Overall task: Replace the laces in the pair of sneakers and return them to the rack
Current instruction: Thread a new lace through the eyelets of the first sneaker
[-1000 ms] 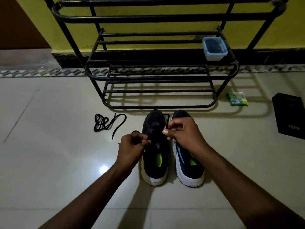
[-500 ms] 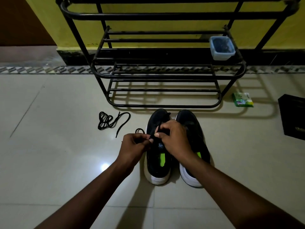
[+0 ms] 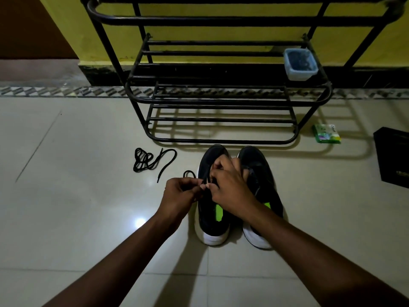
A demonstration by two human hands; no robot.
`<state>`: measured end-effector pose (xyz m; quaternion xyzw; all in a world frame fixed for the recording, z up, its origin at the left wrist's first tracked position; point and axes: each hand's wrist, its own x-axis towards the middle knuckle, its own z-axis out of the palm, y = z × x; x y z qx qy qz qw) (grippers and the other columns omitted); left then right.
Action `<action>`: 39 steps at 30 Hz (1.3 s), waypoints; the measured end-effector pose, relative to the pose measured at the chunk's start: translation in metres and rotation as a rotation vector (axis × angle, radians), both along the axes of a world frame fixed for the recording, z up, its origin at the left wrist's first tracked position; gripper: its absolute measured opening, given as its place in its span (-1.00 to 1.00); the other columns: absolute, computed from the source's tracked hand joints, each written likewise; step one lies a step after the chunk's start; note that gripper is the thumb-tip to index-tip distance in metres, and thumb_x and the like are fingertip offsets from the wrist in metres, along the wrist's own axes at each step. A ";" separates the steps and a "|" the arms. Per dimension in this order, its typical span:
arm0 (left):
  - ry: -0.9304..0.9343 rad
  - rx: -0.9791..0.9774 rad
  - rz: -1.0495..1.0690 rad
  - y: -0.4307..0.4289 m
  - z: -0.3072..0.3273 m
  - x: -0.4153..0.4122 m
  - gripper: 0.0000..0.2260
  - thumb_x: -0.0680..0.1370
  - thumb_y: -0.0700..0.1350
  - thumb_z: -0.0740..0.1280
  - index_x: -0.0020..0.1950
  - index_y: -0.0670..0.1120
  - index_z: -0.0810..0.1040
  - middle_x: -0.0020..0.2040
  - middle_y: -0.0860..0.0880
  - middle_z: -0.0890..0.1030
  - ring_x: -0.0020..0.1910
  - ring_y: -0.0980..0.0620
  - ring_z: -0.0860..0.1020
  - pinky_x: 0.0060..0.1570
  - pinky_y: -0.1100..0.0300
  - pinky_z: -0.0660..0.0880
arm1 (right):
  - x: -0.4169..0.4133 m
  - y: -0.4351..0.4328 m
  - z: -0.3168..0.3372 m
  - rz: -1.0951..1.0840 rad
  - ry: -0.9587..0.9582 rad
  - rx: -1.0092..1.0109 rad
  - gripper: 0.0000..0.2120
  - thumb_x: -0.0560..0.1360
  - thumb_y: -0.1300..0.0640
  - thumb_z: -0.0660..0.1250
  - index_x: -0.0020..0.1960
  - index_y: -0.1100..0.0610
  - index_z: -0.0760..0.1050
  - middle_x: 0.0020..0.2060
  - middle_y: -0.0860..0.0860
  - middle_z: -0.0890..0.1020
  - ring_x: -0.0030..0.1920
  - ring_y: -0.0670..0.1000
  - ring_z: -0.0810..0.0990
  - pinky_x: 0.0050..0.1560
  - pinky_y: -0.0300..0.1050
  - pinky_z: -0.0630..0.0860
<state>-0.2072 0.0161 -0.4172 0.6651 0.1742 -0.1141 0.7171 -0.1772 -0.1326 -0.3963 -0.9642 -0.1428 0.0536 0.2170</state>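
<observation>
On the floor (image 3: 66, 207) just in front of the rack (image 3: 221, 100), the left sneaker (image 3: 208, 218) and right sneaker (image 3: 263, 171) stand side by side and touching, toes toward the rack. Both hands meet over the left sneaker's middle. The left hand (image 3: 179, 196) has a narrow grip, pinching a black lace (image 3: 188, 171) whose loop trails onto the floor beside it. The right hand (image 3: 230, 189) has curled fingers pinching the same lace at the shoe's lacing, fingertips touching the left hand's. A loose lace (image 3: 143, 159) lies bunched on the floor to the left. A tub (image 3: 299, 64) sits at the right end of the rack's middle shelf. A green packet (image 3: 327, 134) and a black box (image 3: 394, 156) lie toward the floor's right edge.
</observation>
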 end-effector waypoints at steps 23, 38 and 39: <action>0.019 0.160 -0.046 -0.008 -0.003 0.014 -0.88 0.62 -0.29 0.32 -0.06 -0.31 0.59 -0.25 -0.10 0.60 -0.30 0.10 0.58 -0.30 0.28 0.49 | -0.007 -0.003 -0.022 -0.230 -0.055 0.305 -0.83 0.41 0.16 0.53 -0.19 0.11 0.53 0.00 -0.10 0.36 0.14 0.00 0.33 0.21 -0.09 0.36; -0.191 0.119 0.042 0.016 0.017 0.033 -0.78 0.73 -0.06 0.12 -0.08 -0.10 0.34 -0.40 0.04 0.39 -0.44 0.06 0.35 -0.41 0.20 0.40 | -0.037 0.007 -0.032 -0.466 -0.245 0.444 -0.65 0.42 0.43 0.35 0.11 0.14 0.37 0.18 0.08 0.35 0.04 0.13 0.53 0.08 -0.05 0.54; -0.260 0.366 -0.133 0.023 0.014 0.032 -0.78 0.70 0.02 0.18 -0.05 -0.08 0.41 -0.35 0.03 0.45 -0.41 0.05 0.39 -0.38 0.21 0.39 | -0.037 0.008 -0.032 -0.480 -0.248 0.438 -0.65 0.42 0.43 0.35 0.11 0.15 0.37 0.17 0.09 0.36 0.05 0.14 0.53 0.08 -0.06 0.53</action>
